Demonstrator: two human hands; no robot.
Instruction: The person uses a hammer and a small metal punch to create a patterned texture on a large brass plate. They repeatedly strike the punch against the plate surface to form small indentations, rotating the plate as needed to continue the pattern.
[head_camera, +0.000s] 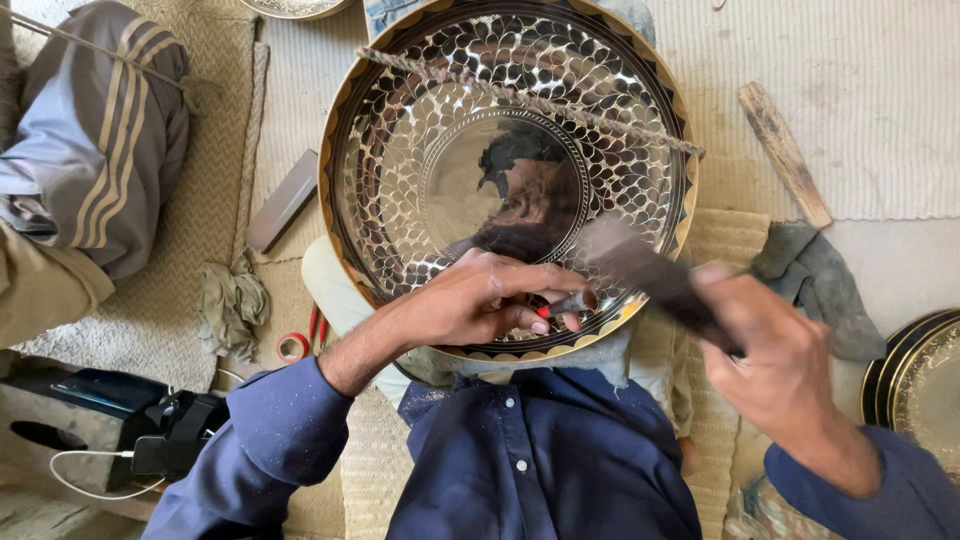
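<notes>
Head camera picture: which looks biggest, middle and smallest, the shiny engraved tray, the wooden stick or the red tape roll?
Largest to smallest, as they look:
1. Engraved metal tray, by far the biggest.
2. Wooden stick on the mat.
3. Red tape roll, smallest.
All lie at similar depth, so the order seems safe.

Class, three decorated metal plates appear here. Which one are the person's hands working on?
The large round engraved metal plate in the centre, with a rope across it: both hands meet at its lower rim. The other two are cut off at the picture's edges.
</notes>
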